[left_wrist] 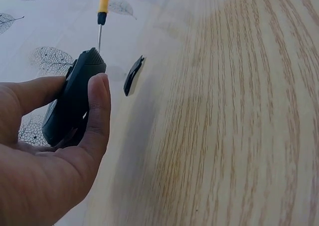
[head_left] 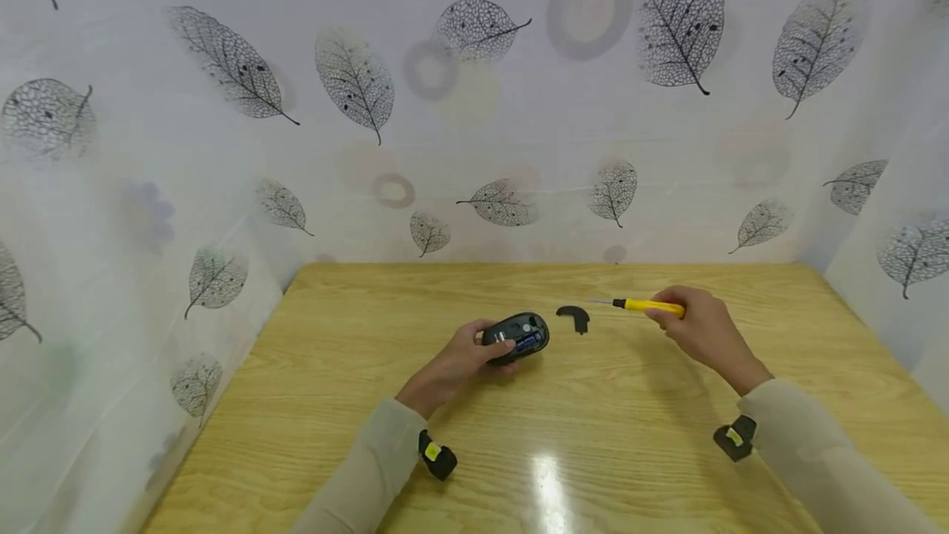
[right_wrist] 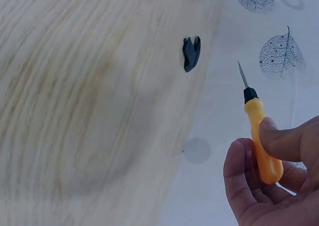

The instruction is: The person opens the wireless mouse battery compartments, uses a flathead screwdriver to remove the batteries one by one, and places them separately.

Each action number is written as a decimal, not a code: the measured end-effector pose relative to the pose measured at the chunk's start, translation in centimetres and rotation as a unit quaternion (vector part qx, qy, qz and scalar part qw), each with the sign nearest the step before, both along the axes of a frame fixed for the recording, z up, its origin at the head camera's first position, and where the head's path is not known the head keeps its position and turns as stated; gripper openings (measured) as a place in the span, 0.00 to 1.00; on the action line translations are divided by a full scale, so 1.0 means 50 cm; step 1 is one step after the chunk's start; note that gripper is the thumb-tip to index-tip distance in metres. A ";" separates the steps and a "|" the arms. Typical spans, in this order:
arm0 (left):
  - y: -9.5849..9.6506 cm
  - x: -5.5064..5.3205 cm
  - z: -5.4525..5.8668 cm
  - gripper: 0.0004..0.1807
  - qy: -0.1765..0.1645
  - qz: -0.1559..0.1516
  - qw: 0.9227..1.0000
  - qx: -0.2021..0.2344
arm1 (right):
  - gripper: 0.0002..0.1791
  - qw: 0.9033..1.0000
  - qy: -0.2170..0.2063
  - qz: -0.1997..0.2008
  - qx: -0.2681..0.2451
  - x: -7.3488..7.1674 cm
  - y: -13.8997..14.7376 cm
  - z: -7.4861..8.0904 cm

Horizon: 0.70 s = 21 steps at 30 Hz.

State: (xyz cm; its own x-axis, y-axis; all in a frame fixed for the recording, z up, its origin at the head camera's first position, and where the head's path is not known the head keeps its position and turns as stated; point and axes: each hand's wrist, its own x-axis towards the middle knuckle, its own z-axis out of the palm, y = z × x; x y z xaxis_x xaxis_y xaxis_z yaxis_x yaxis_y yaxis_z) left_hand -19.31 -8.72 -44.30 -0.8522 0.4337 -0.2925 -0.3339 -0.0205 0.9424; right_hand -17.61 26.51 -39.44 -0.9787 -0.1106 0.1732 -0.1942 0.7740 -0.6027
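A black computer mouse [head_left: 516, 333] is held in my left hand [head_left: 463, 357], its underside turned up and its battery bay uncovered. A battery [head_left: 529, 342] shows in the bay. My right hand [head_left: 704, 328] grips a small screwdriver [head_left: 652, 306] by its yellow handle, thumb against the fingers in the right wrist view. The thin metal shaft points left toward the mouse, apart from it. Between the two hands, a curved black battery cover [head_left: 574, 318] lies on the table.
The wood-grain table [head_left: 474, 452] reaches back to a pale curtain [head_left: 504, 130] printed with leaves, which also hangs at both sides. Each sleeve carries a black wrist camera, one on the left [head_left: 437, 455] and one on the right [head_left: 736, 437].
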 end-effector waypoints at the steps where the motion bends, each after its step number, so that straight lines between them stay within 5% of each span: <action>1: 0.000 -0.001 0.001 0.29 0.004 0.000 1.000 -0.002 | 0.17 1.000 0.003 0.003 -0.002 0.001 -0.003 0.004; 7: -0.001 -0.003 0.003 0.27 0.020 -0.005 1.000 -0.011 | 0.16 1.000 0.005 0.021 -0.022 0.006 -0.022 0.026; 21: 0.003 -0.003 0.017 0.30 -0.022 0.010 1.000 0.001 | 0.13 0.998 0.010 0.050 -0.042 0.016 -0.055 0.051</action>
